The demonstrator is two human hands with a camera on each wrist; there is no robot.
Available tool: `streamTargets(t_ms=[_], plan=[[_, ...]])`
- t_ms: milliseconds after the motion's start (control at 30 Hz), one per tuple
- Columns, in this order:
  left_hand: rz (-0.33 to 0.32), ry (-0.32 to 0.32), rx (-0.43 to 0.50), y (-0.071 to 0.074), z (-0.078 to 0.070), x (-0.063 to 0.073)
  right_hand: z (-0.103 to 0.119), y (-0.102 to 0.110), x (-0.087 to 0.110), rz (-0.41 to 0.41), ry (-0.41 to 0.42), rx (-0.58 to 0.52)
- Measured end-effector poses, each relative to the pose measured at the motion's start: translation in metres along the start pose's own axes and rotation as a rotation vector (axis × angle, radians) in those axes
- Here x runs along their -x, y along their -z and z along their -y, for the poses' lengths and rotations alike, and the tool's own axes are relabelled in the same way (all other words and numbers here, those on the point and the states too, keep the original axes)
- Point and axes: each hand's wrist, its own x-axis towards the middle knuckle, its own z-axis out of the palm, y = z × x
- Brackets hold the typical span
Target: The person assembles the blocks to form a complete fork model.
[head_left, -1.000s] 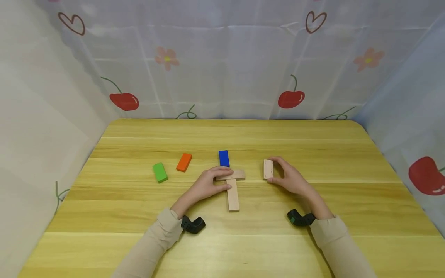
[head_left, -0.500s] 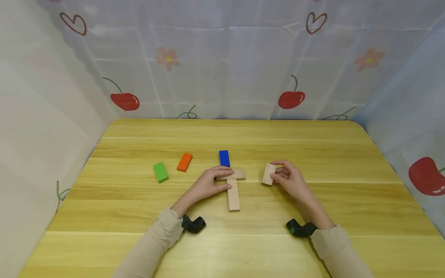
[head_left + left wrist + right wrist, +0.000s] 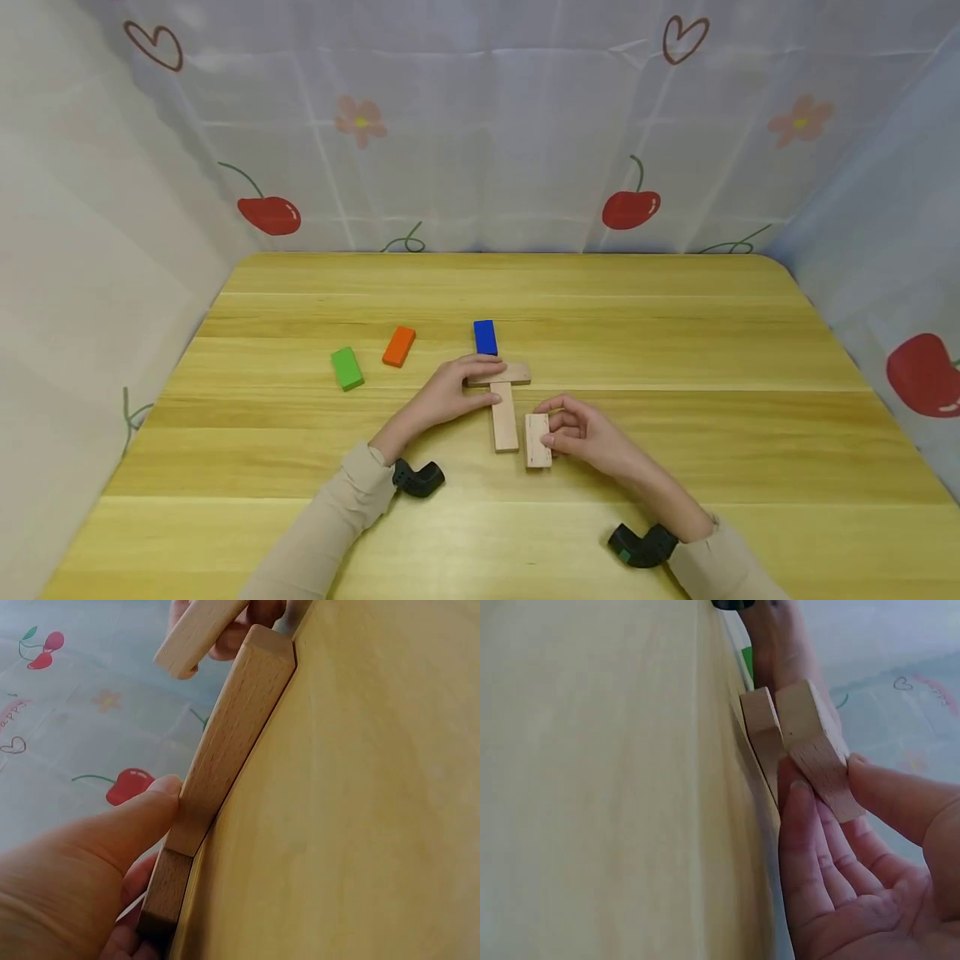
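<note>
Two plain wooden blocks form a T on the table: a crossbar block [image 3: 515, 373] and a stem block [image 3: 504, 425] running toward the near edge. My left hand [image 3: 450, 393] rests on them, fingers over the crossbar's left end and thumb touching the stem near the joint. To the right of the stem, my right hand [image 3: 588, 433] pinches another plain wooden block [image 3: 537, 440] between thumb and fingers. The right wrist view shows this held block [image 3: 817, 750] raised off the table beside the stem. In the left wrist view the stem block [image 3: 232, 742] lies flat.
A blue block [image 3: 485, 337] lies just beyond the crossbar. Farther left are an orange block [image 3: 399, 346] and a green block [image 3: 347, 368]. The wooden table [image 3: 675, 325] ends at a patterned curtain [image 3: 480, 150] behind it.
My right hand has picked up the wooden block from the right and carried it left and nearer, to beside the stem. The left hand stays in place on the T.
</note>
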Motion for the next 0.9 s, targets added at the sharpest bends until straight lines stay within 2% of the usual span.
streamTargets(t_ms=[167,367,533,733,900], plan=[[0.011,-0.019,-0.005,0.0,0.0,-0.002,-0.001,-0.008,0.005,0.043,-0.024,-0.008],[0.027,-0.015,0.018,-0.007,0.001,0.003,-0.003,-0.015,0.014,0.047,-0.017,0.089],[0.024,-0.061,0.016,-0.01,0.002,-0.004,-0.006,-0.014,0.019,0.019,0.002,0.185],[0.035,-0.044,0.007,-0.006,0.004,-0.009,-0.005,-0.02,0.019,-0.03,0.055,0.292],[0.036,-0.061,0.008,-0.003,0.003,-0.012,-0.003,-0.024,0.019,-0.074,0.072,0.323]])
